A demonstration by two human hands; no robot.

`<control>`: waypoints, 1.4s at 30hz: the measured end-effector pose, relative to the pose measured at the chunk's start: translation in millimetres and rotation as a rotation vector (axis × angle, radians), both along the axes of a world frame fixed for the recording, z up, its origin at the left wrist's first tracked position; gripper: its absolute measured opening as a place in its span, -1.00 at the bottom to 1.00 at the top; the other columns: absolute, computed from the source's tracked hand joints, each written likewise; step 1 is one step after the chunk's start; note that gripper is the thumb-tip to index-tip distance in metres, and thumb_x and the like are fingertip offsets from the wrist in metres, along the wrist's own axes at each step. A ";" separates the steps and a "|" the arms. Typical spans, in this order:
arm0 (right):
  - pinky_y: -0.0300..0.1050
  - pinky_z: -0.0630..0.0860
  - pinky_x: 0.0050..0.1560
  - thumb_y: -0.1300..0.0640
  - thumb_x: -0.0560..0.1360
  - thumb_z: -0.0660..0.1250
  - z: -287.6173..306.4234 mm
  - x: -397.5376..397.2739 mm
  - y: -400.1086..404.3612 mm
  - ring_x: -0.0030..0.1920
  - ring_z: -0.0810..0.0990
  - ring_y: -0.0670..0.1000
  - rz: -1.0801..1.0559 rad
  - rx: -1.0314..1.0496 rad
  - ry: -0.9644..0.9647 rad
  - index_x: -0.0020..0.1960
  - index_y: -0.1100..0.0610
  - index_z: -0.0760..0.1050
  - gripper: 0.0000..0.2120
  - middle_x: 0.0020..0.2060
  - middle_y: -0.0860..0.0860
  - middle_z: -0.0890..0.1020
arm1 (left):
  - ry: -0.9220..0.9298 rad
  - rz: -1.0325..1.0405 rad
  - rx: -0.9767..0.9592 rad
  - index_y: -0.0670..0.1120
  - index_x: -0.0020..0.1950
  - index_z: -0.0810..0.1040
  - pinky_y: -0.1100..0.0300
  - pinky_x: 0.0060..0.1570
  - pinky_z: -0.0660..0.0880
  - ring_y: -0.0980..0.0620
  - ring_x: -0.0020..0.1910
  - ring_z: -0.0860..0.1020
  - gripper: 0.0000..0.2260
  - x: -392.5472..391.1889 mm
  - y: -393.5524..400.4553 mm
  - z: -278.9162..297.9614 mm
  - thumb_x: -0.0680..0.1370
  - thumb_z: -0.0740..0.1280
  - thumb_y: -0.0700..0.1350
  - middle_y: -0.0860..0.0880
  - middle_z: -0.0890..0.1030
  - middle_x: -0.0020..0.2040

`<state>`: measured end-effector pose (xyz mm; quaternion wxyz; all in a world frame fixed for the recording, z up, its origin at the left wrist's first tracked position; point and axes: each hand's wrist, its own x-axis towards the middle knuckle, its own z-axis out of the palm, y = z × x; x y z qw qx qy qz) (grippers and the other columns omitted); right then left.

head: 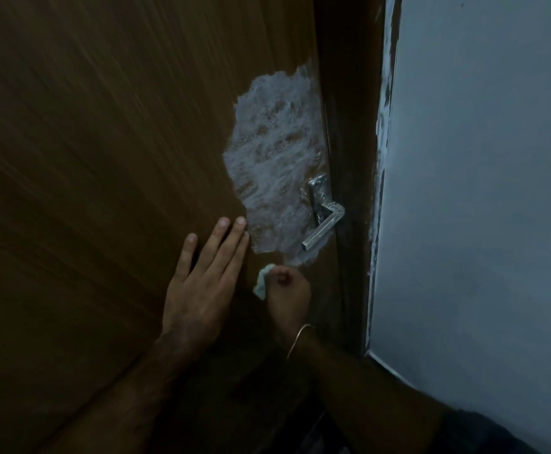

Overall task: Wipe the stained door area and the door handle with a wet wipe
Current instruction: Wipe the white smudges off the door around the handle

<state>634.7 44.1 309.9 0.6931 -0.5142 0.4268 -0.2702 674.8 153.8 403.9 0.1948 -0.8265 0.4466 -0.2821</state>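
Note:
A brown wooden door point(103, 158) fills the left of the view. A large white smeared stain point(274, 158) spreads over it near the latch edge, reaching down around the silver lever handle point(324, 217), which also carries white smears. My left hand point(202, 283) lies flat against the door, fingers apart, fingertips just left of the stain's lower edge. My right hand point(288, 296) is closed on a bunched white wet wipe point(262, 283), pressed to the door just below the stain and below the handle's tip. A thin bangle circles the right wrist.
The dark door frame point(352, 158) runs beside the handle, with white paint smudges along its right edge. A pale grey-blue wall point(480, 191) fills the right side. The scene is dim.

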 end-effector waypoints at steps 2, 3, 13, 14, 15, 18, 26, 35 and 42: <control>-0.24 0.58 0.06 0.28 0.53 0.34 -2.4 1.6 -24.8 0.00 0.64 0.06 -0.088 0.079 0.046 0.03 0.25 0.64 -0.86 0.01 0.17 0.69 | 0.002 0.007 0.005 -0.12 0.60 0.15 -0.13 0.52 -0.29 -0.09 0.63 -0.05 -0.10 -0.1 0.5 0.6 0.36 0.54 -0.11 -0.08 -0.01 0.65; -0.15 0.59 0.11 0.29 0.53 0.32 -0.4 2.6 -39.0 0.02 0.64 0.09 -0.127 0.129 0.041 0.04 0.26 0.63 -0.85 0.02 0.18 0.68 | 0.000 0.009 0.008 -0.12 0.60 0.15 -0.14 0.52 -0.29 -0.09 0.63 -0.06 -0.10 -0.1 0.3 0.3 0.36 0.55 -0.10 -0.08 -0.02 0.65; 0.05 0.59 0.15 0.30 0.53 0.34 -16.6 -1.1 -76.9 0.09 0.63 0.15 -0.103 0.251 0.006 0.14 0.29 0.58 -0.80 0.07 0.21 0.65 | -0.025 0.007 -0.008 -0.13 0.60 0.15 -0.15 0.52 -0.29 -0.07 0.63 -0.08 -0.16 1.8 0.0 -3.1 0.41 0.50 -0.10 -0.08 0.00 0.65; 0.05 0.58 0.16 0.31 0.53 0.34 -15.9 0.4 -83.7 0.12 0.62 0.18 -0.115 0.261 -0.012 0.15 0.31 0.57 -0.79 0.09 0.23 0.64 | -0.031 0.006 -0.014 -0.13 0.61 0.15 -0.15 0.52 -0.29 -0.07 0.63 -0.09 -0.17 2.1 0.0 -3.6 0.42 0.49 -0.11 -0.07 0.00 0.65; 0.04 0.58 0.16 0.32 0.53 0.34 -16.1 0.7 -86.0 0.13 0.62 0.18 -0.104 0.254 -0.032 0.16 0.32 0.56 -0.78 0.09 0.23 0.64 | -0.030 0.005 -0.018 -0.13 0.61 0.15 -0.15 0.52 -0.28 -0.07 0.63 -0.09 -0.17 2.2 -0.5 -4.1 0.43 0.49 -0.11 -0.07 0.00 0.65; 0.12 0.58 0.19 0.29 0.52 0.36 -21.6 -6.2 -75.6 0.10 0.63 0.15 0.021 0.198 0.015 0.14 0.30 0.57 -0.79 0.08 0.21 0.65 | -0.035 0.009 -0.012 -0.12 0.61 0.14 -0.16 0.52 -0.27 -0.07 0.63 -0.09 -0.15 2.4 -0.2 -4.8 0.42 0.49 -0.08 -0.08 -0.02 0.65; 0.12 0.55 0.22 0.34 0.50 0.36 -22.8 -2.4 -111.2 0.12 0.62 0.18 -0.030 0.092 0.044 0.09 0.28 0.61 -0.83 0.07 0.22 0.66 | -0.010 -0.001 -0.033 -0.12 0.60 0.16 -0.12 0.52 -0.29 -0.07 0.62 -0.05 -0.17 1.7 -0.9 -4.5 0.42 0.49 -0.09 -0.07 0.03 0.65; 0.02 0.55 0.18 0.27 0.52 0.36 -22.1 7.6 -127.0 0.09 0.63 0.14 -0.144 0.078 0.089 0.09 0.25 0.64 -0.83 0.05 0.18 0.68 | 0.011 0.008 -0.039 -0.13 0.60 0.19 -0.13 0.53 -0.27 -0.06 0.63 -0.06 -0.18 -0.9 -1.9 -1.9 0.42 0.51 -0.14 -0.07 0.03 0.65; -0.10 0.53 0.17 0.24 0.52 0.37 -28.7 12.4 -132.1 0.08 0.64 0.18 -0.190 0.047 0.125 0.08 0.24 0.66 -0.82 0.03 0.20 0.70 | -0.014 -0.017 -0.055 -0.13 0.61 0.15 -0.13 0.52 -0.25 -0.07 0.63 -0.05 -0.25 1.5 -0.2 -5.1 0.48 0.42 -0.16 -0.07 0.00 0.66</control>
